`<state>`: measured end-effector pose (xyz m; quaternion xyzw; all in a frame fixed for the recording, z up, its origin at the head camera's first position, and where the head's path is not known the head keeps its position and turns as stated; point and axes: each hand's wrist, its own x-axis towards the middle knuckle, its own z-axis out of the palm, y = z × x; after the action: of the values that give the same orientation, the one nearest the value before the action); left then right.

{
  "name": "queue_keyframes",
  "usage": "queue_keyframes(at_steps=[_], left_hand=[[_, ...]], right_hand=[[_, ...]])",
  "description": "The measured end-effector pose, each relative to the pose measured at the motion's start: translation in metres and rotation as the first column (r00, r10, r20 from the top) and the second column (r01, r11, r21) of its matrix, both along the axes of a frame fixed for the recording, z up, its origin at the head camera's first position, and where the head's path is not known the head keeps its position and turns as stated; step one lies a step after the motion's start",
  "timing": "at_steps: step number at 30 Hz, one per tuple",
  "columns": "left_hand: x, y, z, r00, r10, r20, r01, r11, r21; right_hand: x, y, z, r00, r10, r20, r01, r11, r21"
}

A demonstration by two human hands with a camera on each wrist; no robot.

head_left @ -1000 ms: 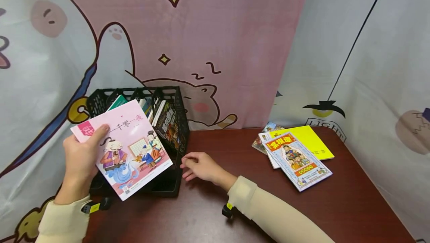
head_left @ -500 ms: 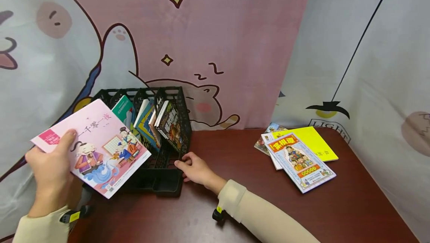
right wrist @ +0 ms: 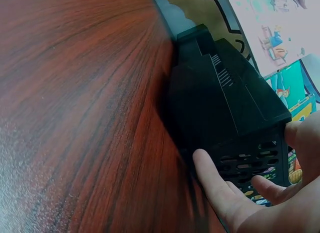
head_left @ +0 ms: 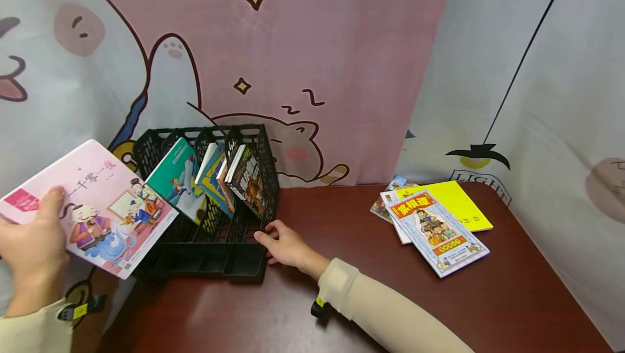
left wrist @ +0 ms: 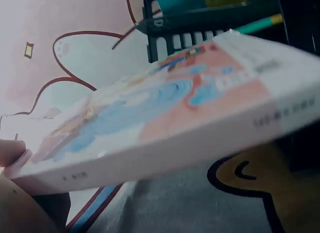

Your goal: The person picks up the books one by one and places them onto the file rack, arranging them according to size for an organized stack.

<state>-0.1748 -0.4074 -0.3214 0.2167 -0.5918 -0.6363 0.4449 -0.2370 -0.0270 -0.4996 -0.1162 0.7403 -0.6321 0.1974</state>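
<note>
At the left of the head view, my left hand (head_left: 31, 250) grips a pink picture book (head_left: 95, 212), thumb on its cover and the other fingers behind it. The book is tilted, and its thick pale spine (left wrist: 165, 148) shows in the left wrist view. My right hand (head_left: 288, 247) holds the front right corner of a black book rack (head_left: 244, 263). Its thumb is at the side panel's front edge, and its fingers (right wrist: 212, 180) lie against the outer side. Leaning in the rack's slots are a green book (head_left: 178, 179), a blue-and-yellow book (head_left: 215, 182) and a dark-covered book (head_left: 251, 182).
On the right of the brown table (head_left: 317, 309) lies a loose pile, with a comic-style book (head_left: 437, 233) on top and a yellow book (head_left: 464, 209) under it. A patterned cloth backdrop (head_left: 351, 71) rises behind the table.
My left hand has carried the pink book leftward, uncovering more of the rack and its green book. My right hand has come onto the rack's front corner, staying there since half a second ago.
</note>
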Motion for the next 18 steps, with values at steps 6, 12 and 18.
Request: queue_keyframes(at_steps=[6, 12, 18], left_hand=[[0.000, 0.002, 0.002, 0.983, 0.122, 0.135, -0.088, 0.968, -0.237], [-0.008, 0.012, 0.003, 0.986, 0.153, 0.059, -0.122, 0.925, -0.359], [-0.027, 0.018, -0.003, 0.987, 0.157, 0.026, -0.132, 0.901, -0.413]], right_hand=[[0.002, 0.000, -0.001, 1.000, 0.002, -0.003, -0.002, 1.000, -0.001], [0.002, 0.000, 0.000, 1.000, 0.007, -0.002, -0.007, 1.000, 0.005], [0.001, 0.000, 0.000, 1.000, -0.002, -0.010, 0.002, 1.000, 0.009]])
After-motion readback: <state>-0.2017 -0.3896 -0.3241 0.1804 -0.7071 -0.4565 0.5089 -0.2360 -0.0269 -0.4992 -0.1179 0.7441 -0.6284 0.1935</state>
